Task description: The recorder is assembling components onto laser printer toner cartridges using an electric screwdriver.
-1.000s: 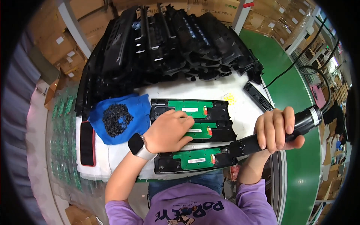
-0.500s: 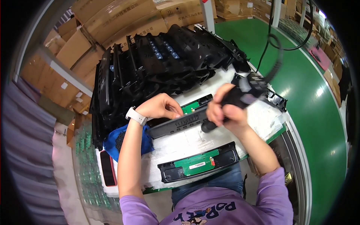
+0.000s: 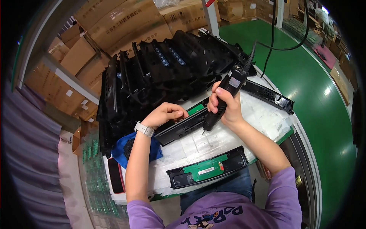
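Observation:
My right hand (image 3: 227,104) is wrapped round a black corded electric screwdriver (image 3: 225,97), held slanted with its thin bit pointing down beside a long black plastic panel (image 3: 179,131). A green circuit board (image 3: 196,109) shows inside that panel, partly hidden by its raised wall. My left hand (image 3: 167,114) grips the panel's far side, fingers bent and tips partly hidden inside it; whether they also pinch a small part cannot be seen. Nearer to me lies a second black panel (image 3: 236,162), with a green circuit board (image 3: 206,169) and a white label facing up.
A large pile of black plastic panels (image 3: 133,95) covers the table's far side. At left are a blue cloth bag (image 3: 154,150) of small dark pieces and a red-edged phone (image 3: 116,175). Another black panel (image 3: 268,96) lies at right. A screwdriver cable (image 3: 263,42) hangs from above.
My right hand has swung the screwdriver from a blurred, sideways tilt to a steeper slant, bit downward. The panel under my left hand has turned slightly. The whole view has shifted a little.

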{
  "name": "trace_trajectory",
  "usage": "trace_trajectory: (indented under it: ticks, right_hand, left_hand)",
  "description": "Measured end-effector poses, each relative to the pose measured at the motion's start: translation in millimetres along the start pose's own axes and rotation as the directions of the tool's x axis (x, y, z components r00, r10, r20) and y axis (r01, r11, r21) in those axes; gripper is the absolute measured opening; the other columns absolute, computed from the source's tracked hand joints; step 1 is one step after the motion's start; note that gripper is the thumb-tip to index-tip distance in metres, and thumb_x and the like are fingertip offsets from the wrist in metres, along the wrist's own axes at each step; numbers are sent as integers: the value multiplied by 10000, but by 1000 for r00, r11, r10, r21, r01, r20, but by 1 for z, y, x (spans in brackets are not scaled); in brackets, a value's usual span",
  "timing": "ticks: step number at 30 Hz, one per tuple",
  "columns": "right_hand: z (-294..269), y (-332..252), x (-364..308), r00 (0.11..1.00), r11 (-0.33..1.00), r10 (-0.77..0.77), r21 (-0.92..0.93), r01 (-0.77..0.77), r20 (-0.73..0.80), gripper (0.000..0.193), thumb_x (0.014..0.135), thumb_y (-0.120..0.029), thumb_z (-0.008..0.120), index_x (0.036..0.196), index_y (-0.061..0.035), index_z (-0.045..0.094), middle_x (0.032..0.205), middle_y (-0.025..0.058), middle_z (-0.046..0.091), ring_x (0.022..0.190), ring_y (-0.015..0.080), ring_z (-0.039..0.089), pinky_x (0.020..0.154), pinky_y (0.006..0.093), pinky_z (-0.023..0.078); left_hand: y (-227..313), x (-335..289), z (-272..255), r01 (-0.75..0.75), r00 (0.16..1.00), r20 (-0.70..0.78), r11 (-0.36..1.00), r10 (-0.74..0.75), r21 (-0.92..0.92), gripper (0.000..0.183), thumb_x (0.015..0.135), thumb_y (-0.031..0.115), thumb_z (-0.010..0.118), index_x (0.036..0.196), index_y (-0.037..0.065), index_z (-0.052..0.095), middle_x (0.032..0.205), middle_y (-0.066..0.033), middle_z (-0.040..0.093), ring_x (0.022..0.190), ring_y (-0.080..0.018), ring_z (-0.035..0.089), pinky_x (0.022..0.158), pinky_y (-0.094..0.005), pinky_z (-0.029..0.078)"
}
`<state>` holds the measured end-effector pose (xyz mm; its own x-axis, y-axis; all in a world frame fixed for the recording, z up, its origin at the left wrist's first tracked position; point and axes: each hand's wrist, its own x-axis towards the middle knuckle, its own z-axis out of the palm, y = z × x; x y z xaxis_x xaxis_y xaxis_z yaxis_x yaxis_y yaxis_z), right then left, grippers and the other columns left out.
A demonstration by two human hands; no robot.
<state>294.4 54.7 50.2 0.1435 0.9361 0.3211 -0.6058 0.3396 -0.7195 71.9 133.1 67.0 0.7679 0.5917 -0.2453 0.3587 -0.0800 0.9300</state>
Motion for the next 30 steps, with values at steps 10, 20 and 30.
trace_trajectory:
  ticks: [10, 20, 30]
  right_hand:
    - [1, 0, 5, 989, 996, -85, 19, 88, -121, 221, 842, -227, 542, 909, -24, 484, 561, 51, 461, 440, 146, 463, 502, 310, 426]
    - [-48, -47, 12, 975, 952, -198, 255, 168, 97, 262, 865, -313, 492, 910, -54, 499, 566, 15, 429, 443, 130, 420, 537, 317, 413]
    - [-58, -88, 2, 986, 979, 164, -123, -165, -18, 281, 851, -203, 573, 1037, -7, 496, 588, 28, 481, 431, 113, 453, 448, 275, 414]
  left_hand:
    - [15, -44, 73, 70, 769, -212, 250, 603, 966, 499, 750, 252, 659, 1179, 42, 513, 1201, -163, 509, 1109, -362, 471, 922, -437, 388]
    - [2, -86, 107, -130, 899, -115, 510, 422, 850, 658, 723, 430, 664, 1219, 32, 493, 1280, -192, 451, 1229, -368, 384, 944, -493, 342]
    - [-1, -89, 163, -92, 953, -36, 403, 300, 911, 588, 746, 273, 670, 1276, 127, 463, 1328, -259, 364, 1185, -361, 412, 921, -437, 365]
